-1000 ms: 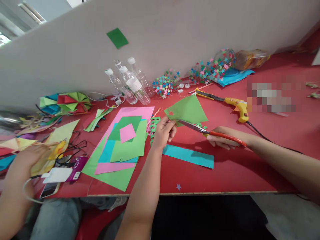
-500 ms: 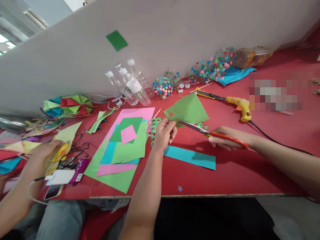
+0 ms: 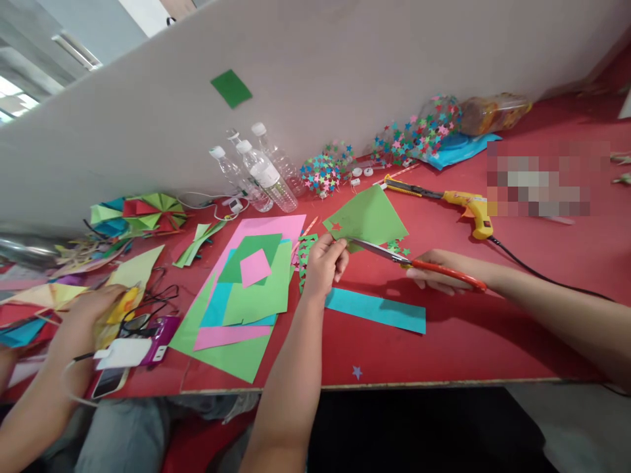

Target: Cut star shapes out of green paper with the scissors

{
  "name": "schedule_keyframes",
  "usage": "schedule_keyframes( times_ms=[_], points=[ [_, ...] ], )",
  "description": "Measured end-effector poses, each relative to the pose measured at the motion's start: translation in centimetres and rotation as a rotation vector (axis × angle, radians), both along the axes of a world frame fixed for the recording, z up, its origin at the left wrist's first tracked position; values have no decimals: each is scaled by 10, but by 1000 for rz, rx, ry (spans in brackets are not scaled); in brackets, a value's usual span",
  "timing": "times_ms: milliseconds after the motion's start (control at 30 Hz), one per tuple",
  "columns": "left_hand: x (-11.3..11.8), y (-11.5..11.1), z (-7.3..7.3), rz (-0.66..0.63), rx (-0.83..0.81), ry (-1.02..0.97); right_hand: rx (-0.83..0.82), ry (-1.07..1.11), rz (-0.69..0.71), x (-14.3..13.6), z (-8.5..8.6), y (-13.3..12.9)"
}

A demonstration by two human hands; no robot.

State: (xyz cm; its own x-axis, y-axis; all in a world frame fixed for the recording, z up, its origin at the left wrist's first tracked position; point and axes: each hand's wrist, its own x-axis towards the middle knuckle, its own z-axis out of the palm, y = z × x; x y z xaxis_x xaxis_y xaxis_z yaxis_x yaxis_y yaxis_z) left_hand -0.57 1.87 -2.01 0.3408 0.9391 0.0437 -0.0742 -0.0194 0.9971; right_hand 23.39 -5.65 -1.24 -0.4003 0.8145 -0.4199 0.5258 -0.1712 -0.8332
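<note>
Green paper [image 3: 372,215] (left hand [image 3: 324,263] curled)

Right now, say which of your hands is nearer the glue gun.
Right: the right hand, holding scissors, is in front of the glue gun; left hand, holding green paper, is farther left.

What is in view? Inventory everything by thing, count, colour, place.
green sheet: one, light green, centre
scissors: one, red handles, centre
paper strip: one, blue, front centre
paper pile: one, multicoloured, centre left
bottles: four, clear, back
star ornaments: count unclear, multicoloured, back
jar: one, amber, back right
glue gun: one, yellow, right
square: one, green, on wall
paper fans: count unclear, multicoloured, back left
phone: one, dark, front left
loose star: one, purple, front
table: one, red, beneath
co-worker's hand: one, bare, left
left hand: one, pinching green sheet
right hand: one, gripping scissors
</note>
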Motion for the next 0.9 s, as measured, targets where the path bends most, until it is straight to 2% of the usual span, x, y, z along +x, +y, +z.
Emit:
schedule_keyframes(
  times_ms=[200, 433, 667, 767, 900],
  points=[
    [3, 0, 0, 14, -17, -36, 14, 31, 2, 2, 0, 0],
    [11, -4, -4, 132, -70, -142, -4, 95, -24, -6, -4, -6],
    [18, -10, -5, 241, -36, -173, -8, 98, -51, -16, -7, -12],
    [18, -9, -6, 227, -52, -178, 3, 101, -39, -15, -5, -12],
    [15, -6, -5, 102, -176, -267, 4, 133, 23, -9, -3, -8]
  ],
)
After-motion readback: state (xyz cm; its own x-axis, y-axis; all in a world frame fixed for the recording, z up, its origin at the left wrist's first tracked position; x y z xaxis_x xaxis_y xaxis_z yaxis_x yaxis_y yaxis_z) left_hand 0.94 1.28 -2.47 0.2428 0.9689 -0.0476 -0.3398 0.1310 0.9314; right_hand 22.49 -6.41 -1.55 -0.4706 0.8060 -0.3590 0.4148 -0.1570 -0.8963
